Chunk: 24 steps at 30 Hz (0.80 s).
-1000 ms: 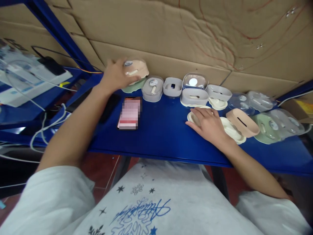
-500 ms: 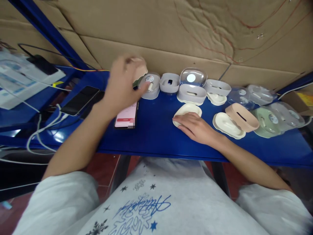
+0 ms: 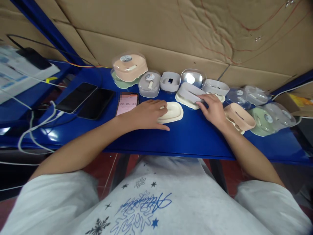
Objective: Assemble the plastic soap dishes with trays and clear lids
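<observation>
My left hand rests on the left end of a cream oval tray lying on the blue table; its fingers curl over the tray's edge. My right hand grips a grey soap-box part that is tilted up over a cream base. A pink soap box with a clear lid sits stacked on a green one at the back left.
Along the cardboard wall stand several more soap-box parts: a grey lidded box, a grey insert, a clear dome lid, a pink insert, a green box. A phone showing a timer and two dark phones lie left.
My left hand let go of the pink stacked box at the back and came down onto the cream tray. My right hand slid that tray leftward, then moved to the grey part.
</observation>
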Tool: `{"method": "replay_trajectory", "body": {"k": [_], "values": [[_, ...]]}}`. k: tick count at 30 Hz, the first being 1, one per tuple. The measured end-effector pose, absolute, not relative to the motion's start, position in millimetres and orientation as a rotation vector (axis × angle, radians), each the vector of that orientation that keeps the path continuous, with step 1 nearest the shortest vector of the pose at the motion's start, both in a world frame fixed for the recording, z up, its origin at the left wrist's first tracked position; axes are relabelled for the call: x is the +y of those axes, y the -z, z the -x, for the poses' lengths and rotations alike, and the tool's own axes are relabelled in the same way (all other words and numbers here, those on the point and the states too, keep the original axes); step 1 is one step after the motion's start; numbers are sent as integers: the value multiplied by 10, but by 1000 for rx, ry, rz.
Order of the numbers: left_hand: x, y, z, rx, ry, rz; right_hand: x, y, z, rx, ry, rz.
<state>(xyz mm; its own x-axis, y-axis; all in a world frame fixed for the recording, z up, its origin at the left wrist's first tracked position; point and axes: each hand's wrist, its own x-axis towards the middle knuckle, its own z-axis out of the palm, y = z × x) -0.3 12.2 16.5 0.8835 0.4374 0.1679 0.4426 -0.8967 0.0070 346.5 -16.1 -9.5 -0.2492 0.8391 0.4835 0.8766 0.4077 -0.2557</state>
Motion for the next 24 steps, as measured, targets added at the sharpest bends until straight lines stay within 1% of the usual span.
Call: {"method": "replay_trajectory", "body": {"k": [4, 8, 12, 15, 18, 24], "values": [[212, -147, 51, -828, 208, 3083, -315, 23, -3296, -2097, 148, 1344], [228, -135, 40, -630, 269, 3248, -411, 6, -3188, -2097, 182, 1284], [178, -184, 14, -446, 358, 3094, -472, 54, -3086, -2197, 179, 1195], [168, -217, 33, -446, 417, 3024, -525, 107, -2967, -2316, 120, 1113], [205, -217, 69, -497, 389, 3048, -571, 155, -2851, -2406, 98, 1020], [253, -160, 92, -500, 293, 3157, -631, 151, -2789, -2482, 167, 922]]}}
